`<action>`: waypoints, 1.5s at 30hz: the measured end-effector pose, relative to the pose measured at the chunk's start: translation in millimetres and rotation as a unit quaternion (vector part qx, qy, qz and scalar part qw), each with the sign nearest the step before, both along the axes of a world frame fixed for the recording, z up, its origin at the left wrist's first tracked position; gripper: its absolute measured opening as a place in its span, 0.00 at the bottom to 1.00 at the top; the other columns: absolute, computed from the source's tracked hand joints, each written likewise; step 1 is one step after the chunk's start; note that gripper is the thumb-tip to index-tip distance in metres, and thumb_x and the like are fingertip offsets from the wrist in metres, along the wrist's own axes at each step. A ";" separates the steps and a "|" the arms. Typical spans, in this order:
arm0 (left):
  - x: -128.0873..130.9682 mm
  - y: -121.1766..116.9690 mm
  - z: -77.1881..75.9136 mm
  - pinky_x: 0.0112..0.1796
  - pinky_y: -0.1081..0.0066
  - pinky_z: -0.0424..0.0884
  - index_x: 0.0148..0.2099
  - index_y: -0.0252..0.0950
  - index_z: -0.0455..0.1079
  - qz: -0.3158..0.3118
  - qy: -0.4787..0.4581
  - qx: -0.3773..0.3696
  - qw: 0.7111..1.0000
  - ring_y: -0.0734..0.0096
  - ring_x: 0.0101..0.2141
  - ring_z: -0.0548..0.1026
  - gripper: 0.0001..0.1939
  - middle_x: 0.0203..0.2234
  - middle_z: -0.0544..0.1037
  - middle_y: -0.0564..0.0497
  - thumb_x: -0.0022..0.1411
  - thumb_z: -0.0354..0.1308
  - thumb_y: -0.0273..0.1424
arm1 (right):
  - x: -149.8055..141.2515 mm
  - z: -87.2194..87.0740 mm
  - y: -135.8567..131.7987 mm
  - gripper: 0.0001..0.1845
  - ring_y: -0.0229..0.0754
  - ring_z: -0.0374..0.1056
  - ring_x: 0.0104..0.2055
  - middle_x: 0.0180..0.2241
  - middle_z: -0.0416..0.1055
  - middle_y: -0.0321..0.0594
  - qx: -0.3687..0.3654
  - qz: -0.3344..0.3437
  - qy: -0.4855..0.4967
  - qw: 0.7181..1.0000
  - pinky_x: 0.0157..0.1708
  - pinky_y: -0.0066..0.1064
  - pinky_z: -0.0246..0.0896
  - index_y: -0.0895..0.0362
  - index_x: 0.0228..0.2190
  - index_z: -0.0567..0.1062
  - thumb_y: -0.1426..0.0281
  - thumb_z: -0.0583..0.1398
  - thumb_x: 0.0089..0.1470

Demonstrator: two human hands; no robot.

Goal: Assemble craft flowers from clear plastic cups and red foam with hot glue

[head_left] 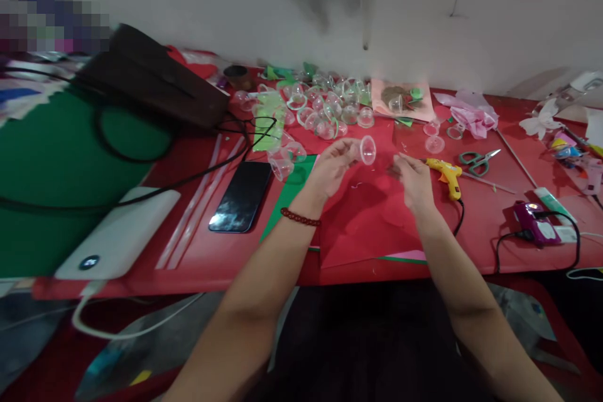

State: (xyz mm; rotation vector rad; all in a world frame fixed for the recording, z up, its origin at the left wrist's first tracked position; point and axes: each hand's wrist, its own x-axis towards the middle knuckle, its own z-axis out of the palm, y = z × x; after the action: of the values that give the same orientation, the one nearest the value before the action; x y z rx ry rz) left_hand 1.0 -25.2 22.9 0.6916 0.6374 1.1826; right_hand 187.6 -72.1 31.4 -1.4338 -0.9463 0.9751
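Observation:
Between the fingers of my left hand (331, 169) is a small clear plastic cup (368, 151), its round rim turned toward my right hand. My right hand (412, 181) is closed in a pinch a short way to the right, apart from the cup; whatever its fingertips hold is too small to make out. Both hands are above red sheets (372, 226) that lie over green and pink ones. A yellow hot glue gun (445, 174) rests just right of my right hand, beside green-handled scissors (478, 162).
Several clear cups (325, 110) are heaped near the wall. A phone (241, 196), a white power bank (120, 235), clear strips (191, 207) and a dark bag (155, 85) lie left. Pink tissue (471, 116) and a purple corded device (537, 224) are right.

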 end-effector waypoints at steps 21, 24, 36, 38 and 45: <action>1.6 -25.0 19.1 0.54 0.66 0.70 0.40 0.36 0.84 -0.097 0.299 0.204 0.927 0.58 0.47 0.79 0.20 0.40 0.84 0.46 0.42 0.78 0.17 | 29.2 1.1 -10.9 0.15 0.54 0.79 0.47 0.42 0.83 0.51 -0.105 0.125 -0.467 0.869 0.51 0.44 0.71 0.56 0.47 0.83 0.76 0.60 0.61; 8.5 -28.3 15.6 0.57 0.65 0.68 0.39 0.37 0.84 -0.096 0.321 0.206 0.919 0.54 0.51 0.78 0.20 0.41 0.84 0.44 0.42 0.77 0.17 | 41.5 8.1 -14.4 0.15 0.55 0.79 0.47 0.41 0.82 0.50 -0.094 0.093 -0.464 0.876 0.51 0.47 0.70 0.55 0.46 0.82 0.76 0.59 0.62; 11.4 -26.7 -0.5 0.64 0.52 0.69 0.42 0.40 0.85 -0.102 0.467 0.320 0.818 0.50 0.52 0.79 0.16 0.44 0.84 0.47 0.49 0.73 0.23 | 50.3 -16.9 -9.3 0.10 0.44 0.73 0.36 0.32 0.78 0.40 -0.010 0.027 -0.434 0.901 0.42 0.37 0.70 0.53 0.42 0.81 0.69 0.58 0.66; 11.4 -25.8 -5.5 0.63 0.51 0.71 0.45 0.41 0.85 -0.108 0.512 0.365 0.770 0.52 0.52 0.80 0.16 0.46 0.85 0.47 0.52 0.71 0.24 | 52.1 -19.3 -7.6 0.10 0.43 0.72 0.34 0.30 0.76 0.39 0.015 0.020 -0.428 0.904 0.40 0.36 0.69 0.53 0.41 0.80 0.68 0.58 0.66; 10.5 -25.2 -19.5 0.58 0.54 0.77 0.51 0.39 0.84 -0.113 0.575 0.430 0.687 0.55 0.53 0.81 0.15 0.51 0.85 0.43 0.62 0.69 0.28 | 47.6 -19.9 -8.1 0.08 0.43 0.73 0.33 0.29 0.75 0.38 0.042 0.036 -0.416 0.908 0.39 0.36 0.67 0.53 0.39 0.79 0.71 0.59 0.66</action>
State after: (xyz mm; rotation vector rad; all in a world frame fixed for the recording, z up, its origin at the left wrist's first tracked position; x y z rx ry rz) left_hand 11.5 -50.4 3.3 2.3571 0.9497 0.6243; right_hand 235.1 -80.2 11.5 -1.7766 -1.6383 0.3247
